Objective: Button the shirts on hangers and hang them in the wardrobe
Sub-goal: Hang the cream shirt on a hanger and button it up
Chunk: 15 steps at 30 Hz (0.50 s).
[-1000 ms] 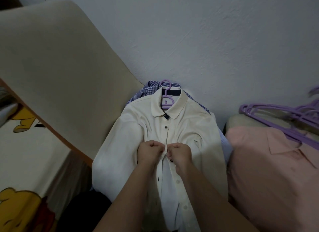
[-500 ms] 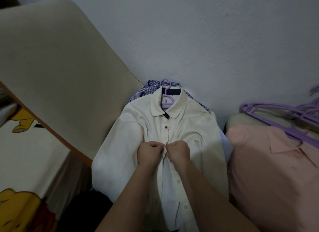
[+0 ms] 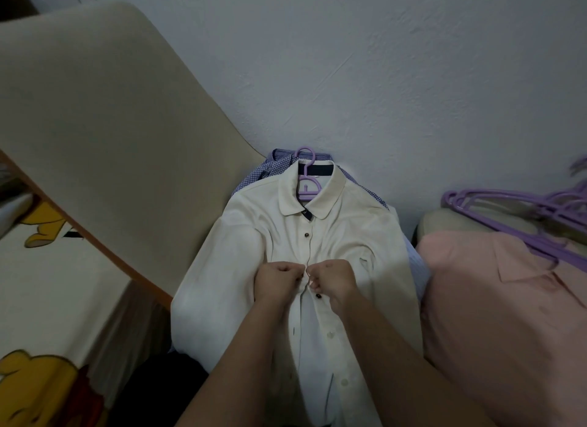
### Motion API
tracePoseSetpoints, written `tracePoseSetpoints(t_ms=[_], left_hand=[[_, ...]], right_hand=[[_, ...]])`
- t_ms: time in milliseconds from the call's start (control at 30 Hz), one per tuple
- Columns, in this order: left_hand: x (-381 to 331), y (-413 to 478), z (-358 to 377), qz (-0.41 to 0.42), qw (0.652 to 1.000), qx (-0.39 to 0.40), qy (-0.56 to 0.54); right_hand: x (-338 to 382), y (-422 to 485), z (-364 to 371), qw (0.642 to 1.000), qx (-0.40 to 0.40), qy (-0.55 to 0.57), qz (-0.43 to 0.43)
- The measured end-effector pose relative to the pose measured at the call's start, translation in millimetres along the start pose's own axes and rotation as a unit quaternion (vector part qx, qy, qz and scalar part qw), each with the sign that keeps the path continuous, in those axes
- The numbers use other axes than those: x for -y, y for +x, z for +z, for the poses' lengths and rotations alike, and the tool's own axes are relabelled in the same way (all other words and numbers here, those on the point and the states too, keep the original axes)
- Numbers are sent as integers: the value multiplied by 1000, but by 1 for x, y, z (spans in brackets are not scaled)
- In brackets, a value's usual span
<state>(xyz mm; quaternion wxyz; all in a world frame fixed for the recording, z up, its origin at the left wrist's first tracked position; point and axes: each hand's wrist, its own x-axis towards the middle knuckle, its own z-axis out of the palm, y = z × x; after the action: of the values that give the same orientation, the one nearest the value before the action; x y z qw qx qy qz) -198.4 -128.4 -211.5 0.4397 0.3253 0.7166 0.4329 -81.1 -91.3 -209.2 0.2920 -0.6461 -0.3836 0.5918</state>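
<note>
Currently, head view: cream shirt (image 3: pixel 349 236) lies on a purple hanger (image 3: pixel 306 185) against the wall, atop a checked shirt (image 3: pixel 254 175). Left hand (image 3: pixel 276 280) and right hand (image 3: pixel 333 277), fingers curled tight, pinch the placket edges together mid-chest. One upper button looks fastened; below the hands the placket gapes, several buttons undone. Pink shirt (image 3: pixel 492 299) and spare hangers (image 3: pixel 508 204) wait alongside; no wardrobe in sight. No legible writing or labels.

A cream shirt (image 3: pixel 317 242) with dark buttons (image 3: pixel 307 235) hung on a lilac hanger (image 3: pixel 306 185) over blue gingham (image 3: pixel 266 172), beside a pink shirt (image 3: pixel 495 315).
</note>
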Motion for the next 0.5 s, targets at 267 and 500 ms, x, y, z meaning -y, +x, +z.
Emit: tracePoseSetpoints(t_ms=[267, 500], left_hand=[[-8, 0, -4, -57, 996, 16, -64], [-4, -4, 5, -15, 999, -30, -12]], right_hand=[[-1, -4, 2, 999, 14, 33, 3], [-1, -1, 8, 999, -13, 30, 13]])
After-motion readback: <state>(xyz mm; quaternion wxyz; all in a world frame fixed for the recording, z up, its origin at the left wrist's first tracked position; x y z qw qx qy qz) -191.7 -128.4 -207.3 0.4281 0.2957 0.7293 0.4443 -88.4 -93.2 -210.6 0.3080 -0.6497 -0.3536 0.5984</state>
